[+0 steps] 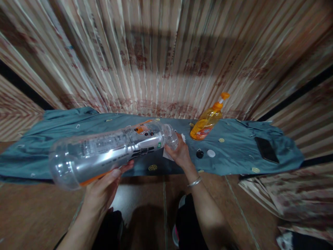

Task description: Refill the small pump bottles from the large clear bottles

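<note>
A large clear plastic bottle (114, 152) with a silver and orange label lies tilted across my view, base to the left and neck to the right. My left hand (105, 184) grips its lower side, fingers under the label and thumb along it. At the narrow clear neck end, my right hand (180, 152) is closed around the bottle; its mouth is hidden by the fingers. A white piece of paper or tissue (168, 155) shows beneath and behind the right hand; I cannot tell whether the hand touches it. A silver bracelet circles the right wrist.
An orange pump bottle (205, 123) with yellow-orange liquid stands right of the hand. Nearby lie a black round cap (199, 153) and a white round cap (211, 153). A dark phone (267, 150) rests farther right on the teal cloth (234, 159). Striped curtains (156, 69) hang behind.
</note>
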Available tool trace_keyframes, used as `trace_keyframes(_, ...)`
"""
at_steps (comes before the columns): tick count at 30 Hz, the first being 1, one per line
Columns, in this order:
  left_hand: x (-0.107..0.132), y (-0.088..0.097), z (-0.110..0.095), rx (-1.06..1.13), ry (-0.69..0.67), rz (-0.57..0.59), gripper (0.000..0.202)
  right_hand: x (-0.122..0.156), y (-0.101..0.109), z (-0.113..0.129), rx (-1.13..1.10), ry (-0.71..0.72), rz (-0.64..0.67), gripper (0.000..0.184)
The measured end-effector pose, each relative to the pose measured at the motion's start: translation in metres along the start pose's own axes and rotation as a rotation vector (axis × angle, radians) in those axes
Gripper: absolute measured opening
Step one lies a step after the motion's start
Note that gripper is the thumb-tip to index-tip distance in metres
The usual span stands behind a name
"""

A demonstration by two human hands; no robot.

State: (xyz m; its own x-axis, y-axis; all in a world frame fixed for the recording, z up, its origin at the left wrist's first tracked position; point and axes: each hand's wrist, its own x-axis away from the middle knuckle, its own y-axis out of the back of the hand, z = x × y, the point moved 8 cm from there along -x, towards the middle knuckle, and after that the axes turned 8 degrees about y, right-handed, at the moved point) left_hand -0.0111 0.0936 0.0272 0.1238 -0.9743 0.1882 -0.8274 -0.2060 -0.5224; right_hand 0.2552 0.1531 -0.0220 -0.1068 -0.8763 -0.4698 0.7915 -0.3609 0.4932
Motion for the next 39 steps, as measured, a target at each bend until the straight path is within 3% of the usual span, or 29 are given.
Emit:
trace_keyframes(16,-0.0023,-0.0041,0.0038,-0.035,0.019,-0.001,0.039,0.0009,-0.0009,-0.0039,-0.021,-0.048,0.003,0.059)
trace_keyframes(39,-0.0037,0.0037,0.0017,0.005,0.041,-0.043,0.035,0.0011,-0.0019,0.0028,-0.011,-0.057,0.002,0.058)
